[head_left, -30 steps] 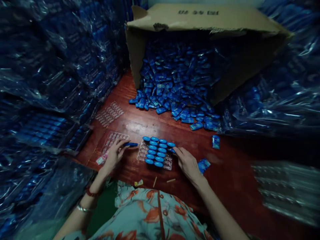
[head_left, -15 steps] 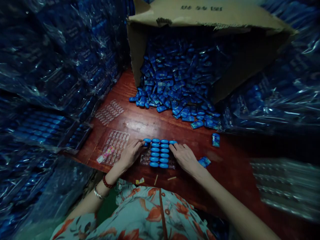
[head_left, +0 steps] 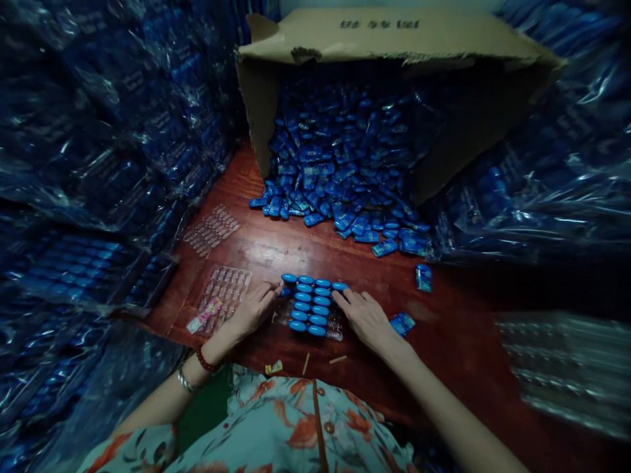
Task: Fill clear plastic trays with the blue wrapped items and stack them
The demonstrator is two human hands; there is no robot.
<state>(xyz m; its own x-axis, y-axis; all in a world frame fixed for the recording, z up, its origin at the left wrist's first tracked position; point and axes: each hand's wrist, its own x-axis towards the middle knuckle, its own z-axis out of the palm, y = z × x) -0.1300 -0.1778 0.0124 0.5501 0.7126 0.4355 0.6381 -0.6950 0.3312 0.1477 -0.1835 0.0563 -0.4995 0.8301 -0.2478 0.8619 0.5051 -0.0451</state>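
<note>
The oval plastic containers (head_left: 303, 297) are bright blue, the wooden tabletop (head_left: 269, 243) reddish brown, the cardboard box (head_left: 458, 33) tan with dark print, the cloth shirt (head_left: 266, 427) pale green patterned with orange flowers.

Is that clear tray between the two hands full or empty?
Partly full: the tray has blue pieces down its two middle columns, while bare clear cells show at its lower left and right.

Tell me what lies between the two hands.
In the head view, a clear tray holding blue pieces lies between the left hand and right hand.
</note>
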